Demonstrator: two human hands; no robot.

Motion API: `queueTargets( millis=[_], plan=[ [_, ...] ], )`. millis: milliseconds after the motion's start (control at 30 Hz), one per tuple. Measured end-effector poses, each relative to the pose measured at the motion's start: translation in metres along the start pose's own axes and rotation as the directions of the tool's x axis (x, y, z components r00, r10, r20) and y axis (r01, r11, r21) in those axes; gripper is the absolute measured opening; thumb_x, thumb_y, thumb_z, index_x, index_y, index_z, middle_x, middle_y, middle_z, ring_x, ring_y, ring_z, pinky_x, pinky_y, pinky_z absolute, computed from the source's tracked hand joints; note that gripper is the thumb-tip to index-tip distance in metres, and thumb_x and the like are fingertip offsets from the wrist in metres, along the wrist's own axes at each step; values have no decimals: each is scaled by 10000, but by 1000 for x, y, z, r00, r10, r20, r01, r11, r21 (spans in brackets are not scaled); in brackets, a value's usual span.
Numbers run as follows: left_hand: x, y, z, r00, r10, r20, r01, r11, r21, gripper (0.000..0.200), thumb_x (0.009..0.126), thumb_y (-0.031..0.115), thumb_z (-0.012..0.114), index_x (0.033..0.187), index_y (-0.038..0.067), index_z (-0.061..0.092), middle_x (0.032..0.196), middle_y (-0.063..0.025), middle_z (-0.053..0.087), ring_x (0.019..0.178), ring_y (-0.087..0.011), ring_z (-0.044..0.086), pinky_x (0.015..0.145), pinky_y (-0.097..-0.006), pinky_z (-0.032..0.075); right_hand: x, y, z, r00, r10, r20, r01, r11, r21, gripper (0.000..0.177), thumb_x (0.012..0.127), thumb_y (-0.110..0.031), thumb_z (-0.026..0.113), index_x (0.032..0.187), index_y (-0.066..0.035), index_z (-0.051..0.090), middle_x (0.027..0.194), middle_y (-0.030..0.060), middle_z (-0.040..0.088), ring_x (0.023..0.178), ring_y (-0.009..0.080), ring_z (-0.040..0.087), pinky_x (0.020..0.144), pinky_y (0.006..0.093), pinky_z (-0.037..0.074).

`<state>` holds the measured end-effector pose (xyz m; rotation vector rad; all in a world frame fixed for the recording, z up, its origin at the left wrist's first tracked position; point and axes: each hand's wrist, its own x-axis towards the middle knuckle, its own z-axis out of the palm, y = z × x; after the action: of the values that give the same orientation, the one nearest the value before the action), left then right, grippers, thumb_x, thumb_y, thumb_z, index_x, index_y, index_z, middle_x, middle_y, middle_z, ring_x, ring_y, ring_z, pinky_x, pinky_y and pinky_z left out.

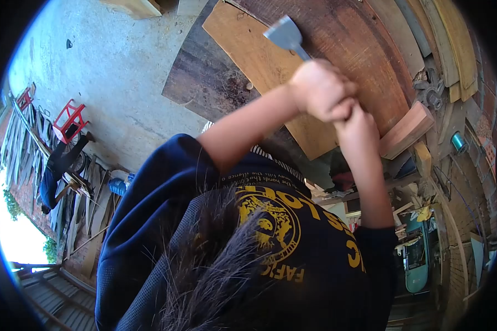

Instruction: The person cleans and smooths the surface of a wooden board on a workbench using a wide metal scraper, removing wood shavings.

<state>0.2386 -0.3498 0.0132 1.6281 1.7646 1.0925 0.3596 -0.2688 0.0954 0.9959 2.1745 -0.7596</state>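
A wide, flat-bladed scraper (286,36) points toward the upper left, over the boards. My left hand (321,88) is closed in a fist around it, and its handle is hidden by the fingers. Close against that fist, my right hand (358,122) is also closed, lined up with the handle. Both hands are over a large reddish-brown wooden board (364,41). A lighter brown board (254,47) lies along its left side, below the blade in this view. Farther left shows a dark, stained wooden surface (199,74).
A thick wood block (407,130) and a teal spool (458,142) are to the right, below stacked planks (453,38). A red plastic stool (70,119) and a bent-over person (61,171) are at far left, near piled wood strips. A green machine (417,265) stands lower right.
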Motion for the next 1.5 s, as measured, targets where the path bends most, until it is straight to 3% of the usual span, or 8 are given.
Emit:
queueTargets(
  millis=[100,233,300,567,1100,1167,1367,1500],
  plan=[
    [-2,-20,-20,999,44,-3,-44,999,-10,241,732,326,524,806,132,647,669,-85,619,676,-291,630,597,-406,502,9,-30,-5,1000,-13,9,12,998,66,397,872,-416,595,1021,-49,571,831,234,657,808,456,628,689,553,497],
    [1,5,-6,998,7,67,-6,1000,-19,274,737,341,510,829,121,643,679,-80,623,682,-284,628,602,-398,503,-7,-4,-3,999,-44,-25,44,999,29,385,888,-401,578,1027,-42,568,834,229,660,793,452,631,674,549,500],
    [3,15,5,997,-3,76,8,997,-73,281,738,351,506,830,118,634,682,-71,626,690,-280,628,602,-391,503,-17,3,-9,1000,22,-4,-22,1000,-1,370,896,-392,570,1050,-55,565,839,225,663,793,444,635,672,540,504],
    [-3,6,7,999,36,-20,-37,996,-79,275,725,337,514,851,129,643,696,-52,635,657,-272,613,585,-391,487,-16,-2,-3,999,39,3,-39,999,-1,382,891,-392,583,1104,-77,549,834,221,665,794,439,637,665,533,507],
    [0,12,18,999,28,-40,-29,999,-16,273,692,320,523,842,130,649,683,-37,636,636,-256,615,590,-366,497,-16,15,3,996,-19,-85,16,999,-36,414,870,-419,600,1139,-110,538,816,213,669,782,439,643,666,534,513],
    [-2,9,17,999,41,-31,-41,999,-13,280,691,327,523,845,131,650,682,-36,634,639,-254,616,591,-360,497,-16,11,4,999,13,-43,-15,999,-43,418,861,-420,611,1134,-111,542,822,212,671,785,434,646,671,533,515],
    [-12,-5,10,996,76,51,-82,989,121,314,664,344,529,866,149,668,687,-46,638,647,-262,624,598,-371,496,-1,10,31,998,3,-65,3,996,92,428,847,-430,621,1113,-103,554,839,208,679,791,430,654,682,522,528],
    [-9,-41,-34,998,61,-31,-57,992,112,306,662,293,487,838,132,679,701,-85,659,649,-287,643,588,-388,503,28,-40,15,994,-81,-75,93,980,177,400,852,-406,617,1062,-68,584,870,235,662,840,441,633,706,541,501]
  ],
)
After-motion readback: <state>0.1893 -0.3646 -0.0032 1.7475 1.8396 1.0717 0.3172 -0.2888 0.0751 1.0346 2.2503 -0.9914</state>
